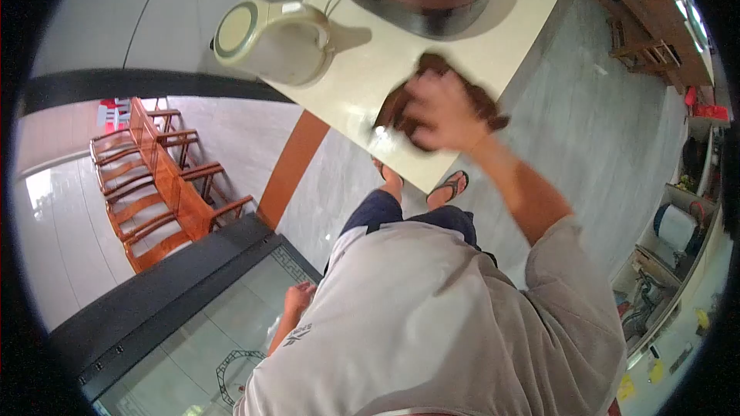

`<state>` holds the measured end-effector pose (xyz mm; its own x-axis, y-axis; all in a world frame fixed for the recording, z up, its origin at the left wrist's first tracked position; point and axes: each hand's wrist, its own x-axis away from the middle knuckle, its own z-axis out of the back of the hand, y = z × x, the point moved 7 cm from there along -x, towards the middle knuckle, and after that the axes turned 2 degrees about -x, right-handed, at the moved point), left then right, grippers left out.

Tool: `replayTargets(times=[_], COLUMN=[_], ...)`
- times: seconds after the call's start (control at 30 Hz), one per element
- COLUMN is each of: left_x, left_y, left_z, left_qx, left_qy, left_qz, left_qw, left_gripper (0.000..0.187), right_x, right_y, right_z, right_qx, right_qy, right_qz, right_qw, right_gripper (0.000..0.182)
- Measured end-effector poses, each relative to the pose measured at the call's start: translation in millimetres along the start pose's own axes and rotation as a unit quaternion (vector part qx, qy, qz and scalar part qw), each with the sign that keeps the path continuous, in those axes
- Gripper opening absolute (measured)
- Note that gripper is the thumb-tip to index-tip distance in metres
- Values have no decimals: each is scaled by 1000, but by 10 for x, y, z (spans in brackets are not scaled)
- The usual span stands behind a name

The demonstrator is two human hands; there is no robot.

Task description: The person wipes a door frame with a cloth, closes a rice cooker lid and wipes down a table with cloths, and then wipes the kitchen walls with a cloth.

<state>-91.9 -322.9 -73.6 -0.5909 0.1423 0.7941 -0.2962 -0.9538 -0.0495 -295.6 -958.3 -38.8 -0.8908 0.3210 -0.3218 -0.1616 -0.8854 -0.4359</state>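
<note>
My right hand presses on a dark brown cloth and grips part of it, fingers bent and smeared by motion. The cloth lies bunched on the cream tabletop, close to its near corner. Low at my left side hangs my left hand, apart from the table, with its fingers curled in. Whether anything is inside those fingers is hidden. A cream electric kettle stands to the left of the cloth. Beyond the cloth sits a large rounded appliance, brownish pink above and dark below.
A black-framed glass panel runs along my left, with wooden chairs beyond it. Open shelves holding tools and several other items line the right. A wooden stool stands at the far right. My sandalled feet are by the table corner.
</note>
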Motion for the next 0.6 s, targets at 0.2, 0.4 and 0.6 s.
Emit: replayTargets(times=[0.2,0.4,0.6], left_x=[-324,-792,-34], left_y=[403,2382,3734], left_z=[427,1489,1823], left_qx=[-23,-88,-19], left_qy=[15,150,132], left_qz=[-51,-331,-539], left_qw=[998,927,832], left_gripper=[53,46,41], right_x=[66,162,615], right_y=[928,-1262,11], right_z=[409,-492,200], right_qx=[246,-11,40], right_qy=[23,-91,16], right_qz=[-276,-96,-81], right_qw=[929,991,996], right_gripper=[64,76,66])
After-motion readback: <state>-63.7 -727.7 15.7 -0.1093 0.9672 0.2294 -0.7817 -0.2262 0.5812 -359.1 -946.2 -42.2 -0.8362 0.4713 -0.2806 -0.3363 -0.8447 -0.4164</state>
